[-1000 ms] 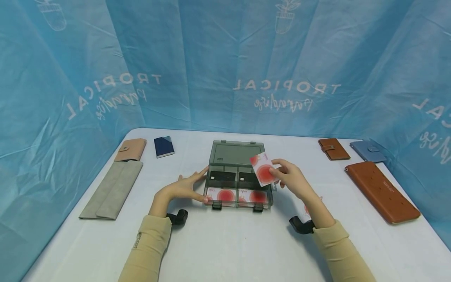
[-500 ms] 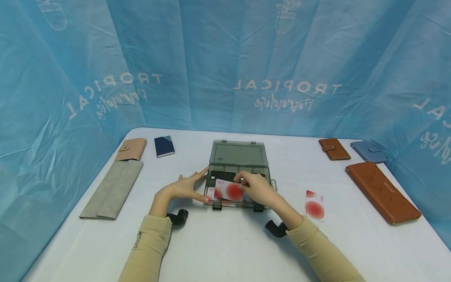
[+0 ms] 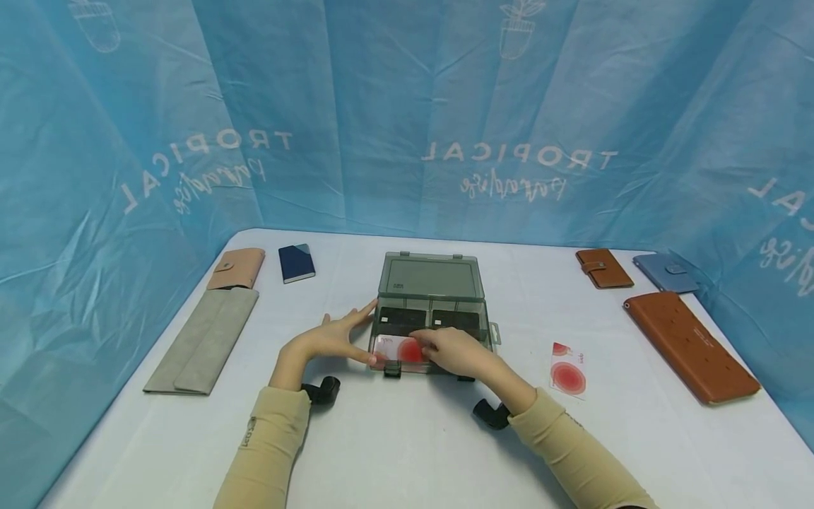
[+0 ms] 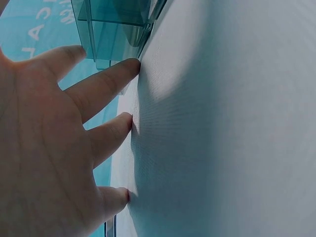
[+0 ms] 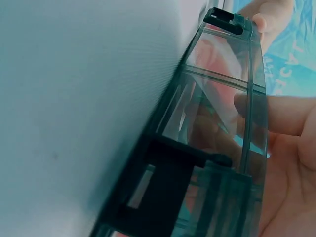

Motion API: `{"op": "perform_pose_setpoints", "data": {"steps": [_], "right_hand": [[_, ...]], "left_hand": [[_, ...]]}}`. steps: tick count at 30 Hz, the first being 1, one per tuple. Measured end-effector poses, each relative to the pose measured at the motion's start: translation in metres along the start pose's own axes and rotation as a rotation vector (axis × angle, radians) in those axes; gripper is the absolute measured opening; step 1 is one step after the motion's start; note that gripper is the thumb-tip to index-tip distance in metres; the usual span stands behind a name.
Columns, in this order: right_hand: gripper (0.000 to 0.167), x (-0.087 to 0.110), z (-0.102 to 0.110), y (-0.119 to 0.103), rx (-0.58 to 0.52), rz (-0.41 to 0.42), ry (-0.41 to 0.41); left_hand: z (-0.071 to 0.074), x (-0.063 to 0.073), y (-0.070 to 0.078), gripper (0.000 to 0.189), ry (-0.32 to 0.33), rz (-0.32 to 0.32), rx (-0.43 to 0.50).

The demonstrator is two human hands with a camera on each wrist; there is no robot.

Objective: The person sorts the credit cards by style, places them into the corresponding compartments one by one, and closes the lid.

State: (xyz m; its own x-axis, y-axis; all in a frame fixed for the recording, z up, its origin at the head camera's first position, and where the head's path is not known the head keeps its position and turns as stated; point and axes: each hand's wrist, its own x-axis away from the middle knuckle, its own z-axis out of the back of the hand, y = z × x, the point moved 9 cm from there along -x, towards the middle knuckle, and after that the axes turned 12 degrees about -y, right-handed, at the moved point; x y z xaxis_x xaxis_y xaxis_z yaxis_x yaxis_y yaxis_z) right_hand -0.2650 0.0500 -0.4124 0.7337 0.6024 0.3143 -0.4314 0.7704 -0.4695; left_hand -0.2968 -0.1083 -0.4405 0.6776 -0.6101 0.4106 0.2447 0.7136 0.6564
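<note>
A transparent grey-green divided box (image 3: 485, 357) stands on the table with its lid (image 3: 432, 277) laid back. My right hand (image 3: 454, 351) reaches over its front compartments and pinches a white-and-red card (image 3: 391, 346) at the front left one. In the right wrist view the card (image 5: 224, 94) shows through the clear front wall. Two black cards (image 3: 402, 318) lie in the back compartments. My left hand (image 3: 327, 341) spreads its straight fingers at the box's left side, thumb by the front corner and index by the back. The front right compartment is hidden under my right hand.
Another white-and-red card (image 3: 568, 369) lies on the table to the right. Brown wallet (image 3: 604, 268), blue wallet (image 3: 664, 273) and long brown wallet (image 3: 689, 346) line the right edge. Grey sleeve (image 3: 203, 343), beige wallet (image 3: 235, 268) and navy booklet (image 3: 296, 263) lie left.
My right hand has carried the card leftward and down from above the box's right side into the front left compartment. My left hand has stayed in place.
</note>
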Motion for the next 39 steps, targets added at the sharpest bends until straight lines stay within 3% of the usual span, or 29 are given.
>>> {"op": "perform_pose_setpoints", "data": {"steps": [6,14,18,25,35,39], "right_hand": [[0.041,0.002,0.000,0.005,-0.004,-0.023,-0.009],[0.035,0.035,0.028,0.023,-0.143,0.061,0.143],[0.033,0.057,0.041,0.048,-0.225,0.054,0.204],[0.032,0.095,0.047,0.093,-0.318,-0.029,0.245],[0.036,0.137,0.042,0.170,-0.345,-0.211,0.186],[0.043,0.148,0.038,0.188,-0.372,-0.233,0.144]], "left_hand": [[0.000,-0.001,-0.001,0.115,-0.005,-0.004,0.006],[0.001,0.001,0.000,0.113,0.010,0.003,-0.015],[0.000,0.001,0.001,0.113,0.012,-0.003,-0.019],[0.000,0.001,0.000,0.112,0.007,0.004,-0.015],[-0.002,0.000,0.000,0.113,-0.007,0.010,0.008],[-0.002,0.001,0.001,0.112,-0.008,0.007,0.012]]}}
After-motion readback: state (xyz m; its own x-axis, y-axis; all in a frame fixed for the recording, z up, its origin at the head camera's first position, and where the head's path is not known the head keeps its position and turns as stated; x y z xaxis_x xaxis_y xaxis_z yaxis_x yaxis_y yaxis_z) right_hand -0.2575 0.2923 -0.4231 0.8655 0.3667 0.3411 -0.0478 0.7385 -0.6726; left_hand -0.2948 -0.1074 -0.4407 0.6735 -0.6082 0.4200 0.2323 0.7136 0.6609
